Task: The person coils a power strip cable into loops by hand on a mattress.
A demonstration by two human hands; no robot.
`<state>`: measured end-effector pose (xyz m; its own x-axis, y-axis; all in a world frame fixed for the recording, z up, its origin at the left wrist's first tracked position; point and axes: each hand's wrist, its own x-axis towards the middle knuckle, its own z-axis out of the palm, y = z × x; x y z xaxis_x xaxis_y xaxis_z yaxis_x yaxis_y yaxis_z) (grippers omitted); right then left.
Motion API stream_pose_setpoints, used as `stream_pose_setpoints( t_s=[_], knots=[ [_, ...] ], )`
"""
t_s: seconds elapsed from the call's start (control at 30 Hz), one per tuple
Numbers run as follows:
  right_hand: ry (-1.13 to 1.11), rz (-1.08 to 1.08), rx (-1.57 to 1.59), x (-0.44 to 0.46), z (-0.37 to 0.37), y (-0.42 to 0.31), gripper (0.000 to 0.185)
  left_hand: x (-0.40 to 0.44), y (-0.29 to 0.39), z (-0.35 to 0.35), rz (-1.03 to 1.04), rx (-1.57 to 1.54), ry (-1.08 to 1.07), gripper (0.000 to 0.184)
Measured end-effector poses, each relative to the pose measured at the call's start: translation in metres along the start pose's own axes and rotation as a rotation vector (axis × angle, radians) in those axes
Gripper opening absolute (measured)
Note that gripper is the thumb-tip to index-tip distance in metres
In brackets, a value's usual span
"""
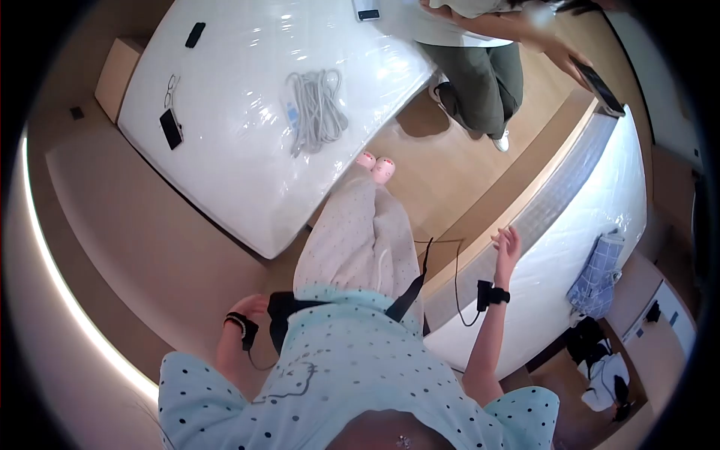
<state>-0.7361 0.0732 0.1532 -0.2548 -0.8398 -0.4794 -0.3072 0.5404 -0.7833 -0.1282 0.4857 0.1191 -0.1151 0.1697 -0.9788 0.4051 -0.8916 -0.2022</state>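
- Hands apart: right hand (507,246) bare, fingers loose, near the lower-right bed (517,330); left hand (249,306) beside the black bag (280,321), lower left, grip I can't tell.
- Looks like a waiting step; grabbing anything calls for reaching.
- Gray cord (319,112) lies on the upper-left bed (240,202).

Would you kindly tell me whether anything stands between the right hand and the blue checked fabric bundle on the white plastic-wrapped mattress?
Nothing visible stands between the right hand and the blue checked fabric bundle; only the glossy top of the white plastic-wrapped mattress shows between them.
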Motion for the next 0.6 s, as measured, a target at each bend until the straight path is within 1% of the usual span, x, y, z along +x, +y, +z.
stream_pose_setpoints(
  t_s=[0.03,0.07,0.13,0.2,0.27,0.33,0.4,0.47,0.53,0.57,0.6],
  knots=[
    [0.057,0.001,0.005,-0.02,-0.012,0.007,0.039,0.0,-0.002,-0.015,-0.083,0.004,0.026,0.028],
    [0.111,-0.013,0.019,-0.032,-0.017,0.011,0.036,-0.005,0.002,-0.023,-0.116,0.037,0.042,0.027],
    [0.097,0.097,-0.009,-0.065,-0.035,0.024,0.029,-0.029,0.02,-0.028,-0.154,0.173,0.08,0.027],
    [0.086,0.092,-0.023,-0.102,-0.054,0.04,0.027,-0.05,0.033,-0.028,-0.176,0.332,0.127,0.027],
    [0.144,0.204,-0.029,-0.132,-0.077,0.054,0.024,-0.062,0.045,-0.024,-0.183,0.475,0.165,0.027],
    [0.272,0.22,-0.077,-0.15,-0.088,0.057,0.025,-0.067,0.055,-0.023,-0.178,0.572,0.194,0.027],
    [0.382,0.172,-0.094,-0.156,-0.101,0.065,0.025,-0.063,0.071,-0.026,-0.164,0.643,0.219,0.026],
    [0.528,0.149,-0.077,-0.146,-0.125,0.101,0.025,-0.057,0.095,-0.028,-0.145,0.726,0.24,0.026],
    [0.604,0.062,-0.028,-0.131,-0.119,0.109,0.025,-0.058,0.116,-0.038,-0.155,0.789,0.267,0.026],
    [0.61,0.031,-0.034,-0.121,-0.109,0.106,0.026,-0.056,0.129,-0.043,-0.155,0.812,0.279,0.026],
    [0.608,0.021,-0.043,-0.109,-0.107,0.119,0.027,-0.057,0.142,-0.048,-0.156,0.839,0.293,0.026]
  ],
)
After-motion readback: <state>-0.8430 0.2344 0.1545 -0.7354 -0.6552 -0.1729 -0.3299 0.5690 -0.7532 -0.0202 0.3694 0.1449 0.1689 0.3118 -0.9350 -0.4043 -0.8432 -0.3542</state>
